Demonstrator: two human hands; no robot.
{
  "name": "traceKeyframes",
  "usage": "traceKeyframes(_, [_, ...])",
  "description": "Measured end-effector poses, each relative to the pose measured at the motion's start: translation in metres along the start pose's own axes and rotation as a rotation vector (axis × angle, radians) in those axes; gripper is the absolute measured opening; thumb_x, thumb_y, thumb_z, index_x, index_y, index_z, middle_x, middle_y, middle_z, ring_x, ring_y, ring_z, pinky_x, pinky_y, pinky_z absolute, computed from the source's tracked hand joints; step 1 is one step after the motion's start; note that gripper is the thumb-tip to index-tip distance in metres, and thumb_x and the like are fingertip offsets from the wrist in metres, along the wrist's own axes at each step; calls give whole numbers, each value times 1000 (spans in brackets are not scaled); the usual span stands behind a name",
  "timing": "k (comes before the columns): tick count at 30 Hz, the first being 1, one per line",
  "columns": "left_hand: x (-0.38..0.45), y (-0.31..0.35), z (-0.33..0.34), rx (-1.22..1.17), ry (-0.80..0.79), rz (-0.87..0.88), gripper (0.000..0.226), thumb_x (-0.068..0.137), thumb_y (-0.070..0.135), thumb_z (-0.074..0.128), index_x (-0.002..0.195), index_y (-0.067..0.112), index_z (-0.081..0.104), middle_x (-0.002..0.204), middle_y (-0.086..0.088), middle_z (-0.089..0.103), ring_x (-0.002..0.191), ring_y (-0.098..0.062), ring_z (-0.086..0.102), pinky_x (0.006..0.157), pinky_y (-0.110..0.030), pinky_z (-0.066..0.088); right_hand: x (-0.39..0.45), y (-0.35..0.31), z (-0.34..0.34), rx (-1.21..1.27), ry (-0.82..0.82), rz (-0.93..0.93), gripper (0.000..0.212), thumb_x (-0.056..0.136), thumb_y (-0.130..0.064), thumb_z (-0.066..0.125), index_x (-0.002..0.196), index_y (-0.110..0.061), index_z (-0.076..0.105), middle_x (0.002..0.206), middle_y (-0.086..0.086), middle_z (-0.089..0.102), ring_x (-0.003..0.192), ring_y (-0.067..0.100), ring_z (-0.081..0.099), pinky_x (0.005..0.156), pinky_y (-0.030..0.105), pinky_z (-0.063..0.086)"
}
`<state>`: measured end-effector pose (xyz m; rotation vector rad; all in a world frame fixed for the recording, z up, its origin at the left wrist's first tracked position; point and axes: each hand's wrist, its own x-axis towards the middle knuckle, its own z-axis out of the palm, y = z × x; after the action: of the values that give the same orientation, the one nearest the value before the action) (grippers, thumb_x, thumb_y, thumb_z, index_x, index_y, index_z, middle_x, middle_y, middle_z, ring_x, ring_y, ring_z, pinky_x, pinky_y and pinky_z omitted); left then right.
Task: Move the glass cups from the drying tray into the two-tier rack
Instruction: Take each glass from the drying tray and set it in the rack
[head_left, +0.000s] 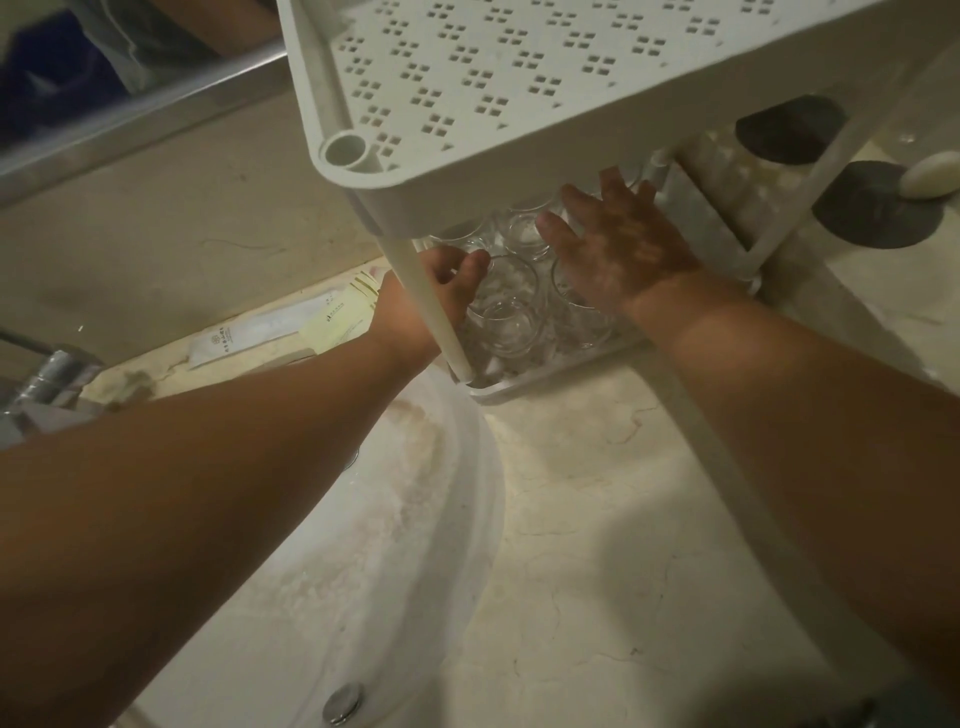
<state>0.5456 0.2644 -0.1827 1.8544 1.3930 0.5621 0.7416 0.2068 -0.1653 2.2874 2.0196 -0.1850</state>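
The white two-tier rack (519, 98) stands on the counter, and its perforated top shelf fills the upper part of the view. Several clear glass cups (511, 325) stand close together on the lower tier (498, 392). My left hand (447, 283) reaches in from the left behind the rack's front post (431, 306), its thumb and curled fingers on the rim of a glass cup (506, 278). My right hand (621, 247) hovers palm down over the cups on the right, fingers straight and spread, holding nothing. The top shelf hides the rear cups. No drying tray shows.
A white sink basin (395, 519) with a metal drain (343, 701) lies below my left arm, and a faucet (47, 379) is at the left. Paper packets (260, 332) lie by the wall. Two dark round discs (878, 213) and a soap bar (930, 174) sit at the right.
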Motion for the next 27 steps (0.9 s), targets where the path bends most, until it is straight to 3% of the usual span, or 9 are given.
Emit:
traceKeyframes(3, [0,0,0,-9,3,3,46,81,65,50,81,25,73,76,-2,72,78,-24,71,83,-46,57,0,-3,-1,277,11,129,88,82,-80,-1,148,-32,30,159,13,16,145,46,11,115,59,22])
traceKeyframes(6, [-1,0,0,-6,6,-2,48,81,64,50,84,22,74,77,-4,73,79,-25,71,83,-46,57,-2,-5,1,441,79,193,66,93,-68,30,146,-29,33,159,11,16,147,43,9,116,56,24])
traceKeyframes(10, [-1,0,0,-20,7,-8,46,82,64,50,83,24,74,77,-4,73,79,-24,71,83,-46,57,-2,-3,-2,637,140,179,67,94,-60,45,143,-16,37,158,10,23,148,38,14,119,49,19])
traceKeyframes(13, [-1,-1,1,-24,7,-14,39,81,64,51,78,32,72,76,2,72,78,-21,71,84,-45,57,-3,-1,-6,665,157,165,53,96,-51,49,130,-11,50,148,11,34,141,34,29,115,47,28])
traceKeyframes(18, [-2,1,0,-36,4,-20,40,82,63,51,81,30,73,76,2,72,79,-21,70,84,-45,57,1,2,-6,763,94,174,34,90,-59,55,92,-25,57,156,9,22,146,33,22,117,48,25])
traceKeyframes(22, [-2,3,-1,-36,-8,-28,44,80,65,51,81,28,74,78,0,73,80,-23,70,85,-45,57,0,3,1,822,168,242,30,90,-61,51,100,-33,57,156,8,24,145,29,26,117,44,26])
traceKeyframes(27, [-5,8,-3,-25,-11,-32,47,80,62,52,83,20,75,78,-5,73,79,-26,71,83,-47,57,-19,-10,-1,664,428,360,43,88,-62,42,109,-29,62,150,5,38,140,26,33,113,39,33])
